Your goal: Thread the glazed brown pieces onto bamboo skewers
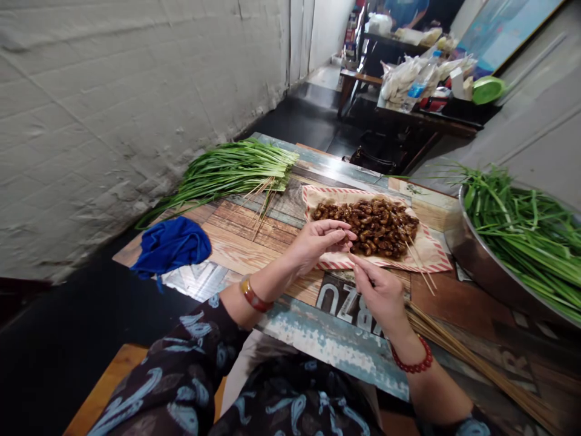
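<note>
My left hand [323, 241] is above the near left edge of a heap of glossy dark-brown food pieces [384, 227]. Its thumb and fingers pinch a small brown piece [345, 240]. Just to the right and nearer to me, my right hand [380, 292] is closed, fingertips pressed together close to the left ones. Whatever is in that pinch is too thin or too hidden to make out. Under the heap lies a paper sheet [438, 261] with a red-striped border. Two thin skewers [422, 266] rest on its right side. A bundle of wooden skewers [481, 366] lies beyond my right wrist.
Long green chives [231, 166] are spread at the table's far left, with several loose sticks [262, 212] beside them. A blue cloth [172, 247] lies at the left edge. A metal basin [476, 254] of greens stands right. Behind, a person [406, 12] is by another table.
</note>
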Available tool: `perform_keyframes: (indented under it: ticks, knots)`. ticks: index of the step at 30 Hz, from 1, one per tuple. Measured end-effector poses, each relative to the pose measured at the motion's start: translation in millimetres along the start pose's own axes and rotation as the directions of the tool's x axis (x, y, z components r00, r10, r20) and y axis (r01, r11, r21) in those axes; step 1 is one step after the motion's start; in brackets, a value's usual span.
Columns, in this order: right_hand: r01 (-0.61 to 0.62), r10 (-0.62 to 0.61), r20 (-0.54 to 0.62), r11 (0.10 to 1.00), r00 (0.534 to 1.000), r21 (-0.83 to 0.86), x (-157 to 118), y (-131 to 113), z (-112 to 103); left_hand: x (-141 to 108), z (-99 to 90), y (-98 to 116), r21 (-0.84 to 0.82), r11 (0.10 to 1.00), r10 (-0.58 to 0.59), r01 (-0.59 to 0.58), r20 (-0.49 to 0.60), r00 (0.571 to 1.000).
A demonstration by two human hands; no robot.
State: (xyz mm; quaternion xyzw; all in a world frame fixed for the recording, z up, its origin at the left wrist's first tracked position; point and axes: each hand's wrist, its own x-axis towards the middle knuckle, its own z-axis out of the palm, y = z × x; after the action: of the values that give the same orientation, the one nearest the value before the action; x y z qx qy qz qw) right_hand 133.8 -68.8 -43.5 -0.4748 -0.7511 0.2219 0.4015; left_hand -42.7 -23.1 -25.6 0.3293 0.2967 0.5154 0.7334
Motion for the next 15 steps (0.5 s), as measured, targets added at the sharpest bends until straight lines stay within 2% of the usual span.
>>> perform_keyframes:
  ticks: [8, 15]
  knots:
    - [-0.009, 0.009, 0.001, 0.999, 1.000, -0.034, 0.8, -0.6, 1.9, 1.2, 1.0, -4.7, 0.003, 1.000, -0.001, 0.001, -0.025, 1.000]
    - [-0.023, 0.023, -0.011, 0.999, 1.000, -0.027, 0.7, -0.2, 1.5, -0.8, 1.9, 1.7, -0.041, 0.999, -0.025, 0.025, 0.014, 1.000]
